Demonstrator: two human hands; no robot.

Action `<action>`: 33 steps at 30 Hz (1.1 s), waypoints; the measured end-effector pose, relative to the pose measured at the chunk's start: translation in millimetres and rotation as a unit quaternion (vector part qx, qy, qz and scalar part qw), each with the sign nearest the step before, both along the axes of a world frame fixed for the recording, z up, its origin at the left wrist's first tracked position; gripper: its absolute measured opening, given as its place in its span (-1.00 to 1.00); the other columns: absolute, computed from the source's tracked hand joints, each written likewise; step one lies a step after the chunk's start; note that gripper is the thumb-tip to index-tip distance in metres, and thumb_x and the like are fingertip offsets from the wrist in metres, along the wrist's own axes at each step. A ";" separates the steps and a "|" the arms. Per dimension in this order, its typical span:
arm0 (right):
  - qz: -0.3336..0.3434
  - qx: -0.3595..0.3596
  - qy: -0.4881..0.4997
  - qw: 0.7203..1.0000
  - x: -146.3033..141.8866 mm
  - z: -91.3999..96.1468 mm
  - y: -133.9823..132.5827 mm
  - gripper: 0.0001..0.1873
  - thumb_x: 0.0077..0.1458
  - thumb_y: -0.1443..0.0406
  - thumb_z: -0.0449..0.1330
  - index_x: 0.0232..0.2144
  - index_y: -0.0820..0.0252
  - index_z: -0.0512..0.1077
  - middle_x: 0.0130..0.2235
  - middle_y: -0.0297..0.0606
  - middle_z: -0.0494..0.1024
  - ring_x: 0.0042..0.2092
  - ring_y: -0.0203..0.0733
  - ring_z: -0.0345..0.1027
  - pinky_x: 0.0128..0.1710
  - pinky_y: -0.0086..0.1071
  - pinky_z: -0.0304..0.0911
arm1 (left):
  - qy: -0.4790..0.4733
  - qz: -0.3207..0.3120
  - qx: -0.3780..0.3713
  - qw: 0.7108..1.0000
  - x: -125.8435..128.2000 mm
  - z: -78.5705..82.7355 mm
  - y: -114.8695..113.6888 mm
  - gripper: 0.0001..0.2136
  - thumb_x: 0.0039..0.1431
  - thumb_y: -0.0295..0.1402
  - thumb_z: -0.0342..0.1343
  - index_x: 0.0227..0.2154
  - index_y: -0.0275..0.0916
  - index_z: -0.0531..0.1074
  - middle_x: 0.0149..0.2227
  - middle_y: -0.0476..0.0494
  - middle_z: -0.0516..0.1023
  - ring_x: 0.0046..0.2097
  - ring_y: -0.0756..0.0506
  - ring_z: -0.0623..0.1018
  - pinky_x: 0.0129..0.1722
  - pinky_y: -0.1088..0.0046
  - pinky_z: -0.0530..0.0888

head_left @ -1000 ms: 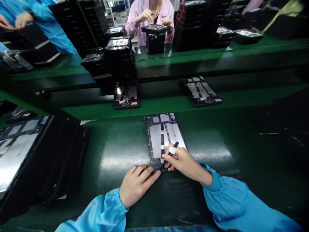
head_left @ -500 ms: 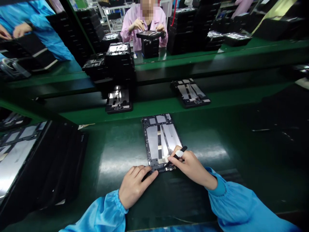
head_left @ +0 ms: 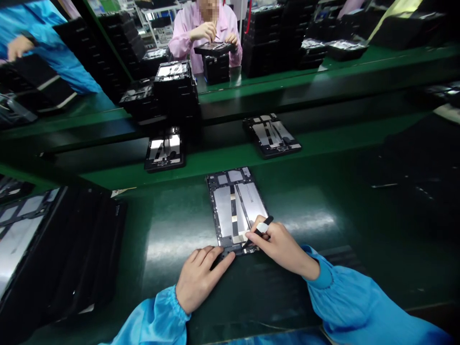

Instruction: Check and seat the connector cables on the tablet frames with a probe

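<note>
An opened tablet (head_left: 224, 201), with silver plates and dark ribbon cables showing, lies flat on the green bench in front of me. My left hand (head_left: 199, 275) holds its lower left corner, fingertips at the left side and thumb along the bottom edge. Pinched in my right hand (head_left: 280, 244) is a pair of black tweezers (head_left: 268, 221) with a white wrap around the middle. The pointed end comes down at the tablet's bottom strip, right of my left thumb. The exact contact of the tip is too small to make out.
More opened tablets lie on the ledge ahead, one on the left (head_left: 165, 151) and one on the right (head_left: 275, 134). A stack of dark trays (head_left: 79, 249) stands at my left. Across the bench, a person in pink (head_left: 204, 33) works on a tablet beside tall tray stacks.
My view has shifted slightly, so the scene sits a little further left. Both hands keep nearly the same place on the tablet. The person opposite has raised one hand above their piece.
</note>
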State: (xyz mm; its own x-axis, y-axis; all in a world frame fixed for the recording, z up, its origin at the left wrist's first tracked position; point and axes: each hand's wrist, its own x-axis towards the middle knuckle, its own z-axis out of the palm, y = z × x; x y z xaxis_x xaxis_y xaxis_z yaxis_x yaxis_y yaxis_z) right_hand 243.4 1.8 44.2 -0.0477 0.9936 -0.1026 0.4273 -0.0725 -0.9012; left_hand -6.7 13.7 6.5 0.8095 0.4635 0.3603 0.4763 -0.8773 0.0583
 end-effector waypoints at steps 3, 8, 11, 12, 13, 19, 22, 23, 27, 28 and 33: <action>0.006 -0.003 -0.005 1.000 0.8 -1.1 -0.7 -0.74 0.23 0.19 0.11 -0.45 0.19 0.37 -0.46 -0.40 0.40 -0.49 -0.35 0.29 -0.49 -0.48 0.12 | 0.017 0.013 -0.010 1.000 1.4 -1.0 -2.9 -0.65 0.33 -0.51 -0.02 0.13 -0.15 0.37 -0.02 -0.24 0.43 -0.04 -0.18 0.44 -0.11 0.29 0.42; 0.010 -0.001 -0.032 0.999 1.9 -2.4 -0.5 -0.74 0.23 0.17 0.10 -0.46 0.17 0.33 -0.54 -0.44 0.35 -0.54 -0.35 0.23 -0.52 -0.46 0.07 | 0.033 0.049 -0.009 0.998 17.6 4.9 -8.6 -0.65 0.33 -0.46 -0.03 0.13 -0.07 0.37 -0.04 -0.26 0.41 -0.07 -0.22 0.46 -0.20 0.27 0.47; 0.002 0.002 -0.047 0.999 2.9 -4.3 -0.6 -0.74 0.22 0.17 0.10 -0.48 0.16 0.31 -0.58 -0.45 0.31 -0.57 -0.34 0.21 -0.55 -0.45 0.05 | 0.028 0.047 -0.031 0.998 24.6 8.8 -3.8 -0.67 0.35 -0.40 -0.04 0.12 -0.03 0.38 -0.04 -0.26 0.42 -0.12 -0.22 0.47 -0.25 0.25 0.50; -0.002 0.004 -0.044 0.999 3.7 -5.6 -0.7 -0.73 0.22 0.17 0.10 -0.49 0.16 0.31 -0.57 -0.44 0.32 -0.57 -0.33 0.23 -0.55 -0.45 0.05 | 0.016 0.035 -0.048 0.998 23.9 9.4 -0.3 -0.68 0.35 -0.39 -0.04 0.10 -0.04 0.39 -0.03 -0.25 0.43 -0.12 -0.20 0.47 -0.24 0.25 0.51; -0.008 0.012 -0.037 0.999 4.8 -7.5 -0.8 -0.72 0.22 0.17 0.10 -0.49 0.16 0.32 -0.56 -0.42 0.34 -0.56 -0.32 0.25 -0.55 -0.44 0.07 | 0.000 0.016 -0.068 0.998 21.6 9.6 3.8 -0.70 0.36 -0.39 -0.04 0.09 -0.06 0.40 -0.01 -0.24 0.43 -0.11 -0.18 0.47 -0.22 0.26 0.51; -0.207 0.139 0.073 0.966 14.1 -29.4 4.4 -0.72 0.17 0.11 0.17 -0.48 0.14 0.37 -0.41 -0.27 0.53 -0.27 -0.15 0.45 -0.22 -0.33 0.34 | -0.075 -0.038 -0.093 0.992 8.9 10.5 10.7 -0.79 0.37 -0.37 0.00 -0.01 -0.21 0.44 0.07 -0.19 0.45 -0.01 -0.13 0.45 -0.07 0.32 0.46; -0.152 0.056 0.212 0.964 14.3 -41.7 10.0 -0.69 0.17 0.04 0.17 -0.44 0.12 0.34 -0.39 -0.29 0.59 -0.28 -0.16 0.50 -0.14 -0.29 0.38 | -0.079 -0.051 -0.034 0.995 21.0 10.5 5.5 -0.77 0.35 -0.28 0.06 -0.04 -0.28 0.43 -0.08 -0.18 0.53 -0.09 -0.13 0.47 -0.14 0.32 0.43; -0.130 0.041 0.244 0.960 13.5 -45.1 11.8 -0.68 0.16 0.03 0.18 -0.44 0.12 0.33 -0.39 -0.31 0.60 -0.28 -0.17 0.50 -0.07 -0.28 0.37 | -0.064 -0.051 -0.019 0.996 27.0 9.6 8.2 -0.75 0.34 -0.27 0.06 -0.03 -0.29 0.42 -0.12 -0.17 0.53 -0.14 -0.12 0.48 -0.18 0.33 0.42; -0.156 0.061 0.238 0.957 10.4 -54.7 18.1 -0.61 0.12 -0.05 0.19 -0.42 0.14 0.38 -0.39 -0.29 0.57 -0.22 -0.15 0.50 0.09 -0.24 0.32 | 0.035 0.044 -0.031 0.998 52.2 2.2 63.7 -0.67 0.29 -0.21 0.12 0.06 -0.18 0.39 -0.20 -0.14 0.50 -0.22 -0.12 0.46 -0.25 0.33 0.38; -0.178 0.064 0.219 0.957 10.5 -56.4 19.1 -0.57 0.09 -0.09 0.18 -0.41 0.15 0.39 -0.38 -0.27 0.56 -0.20 -0.11 0.51 0.04 -0.24 0.36 | 0.043 0.075 -0.034 0.996 58.2 0.6 87.9 -0.67 0.28 -0.22 0.13 0.07 -0.16 0.38 -0.17 -0.15 0.49 -0.18 -0.13 0.46 -0.22 0.32 0.38; -0.205 0.039 0.130 0.969 17.6 -69.4 19.1 -0.53 0.07 -0.17 0.11 -0.42 0.09 0.45 -0.32 -0.11 0.60 -0.05 0.13 0.51 -0.06 -0.20 0.45 | 0.028 0.191 -0.033 0.981 73.7 0.3 214.4 -0.69 0.30 -0.30 0.11 0.09 -0.12 0.40 0.02 -0.17 0.46 0.02 -0.15 0.41 0.04 0.26 0.29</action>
State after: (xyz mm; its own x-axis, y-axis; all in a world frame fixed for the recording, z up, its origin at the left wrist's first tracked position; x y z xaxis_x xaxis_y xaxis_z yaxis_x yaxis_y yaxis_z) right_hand 261.0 21.0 -25.2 0.3378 0.9391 -0.0631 0.1345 -0.1146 -0.9843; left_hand 66.9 228.1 6.8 0.5907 0.7573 0.2784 0.7730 -0.6301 0.0739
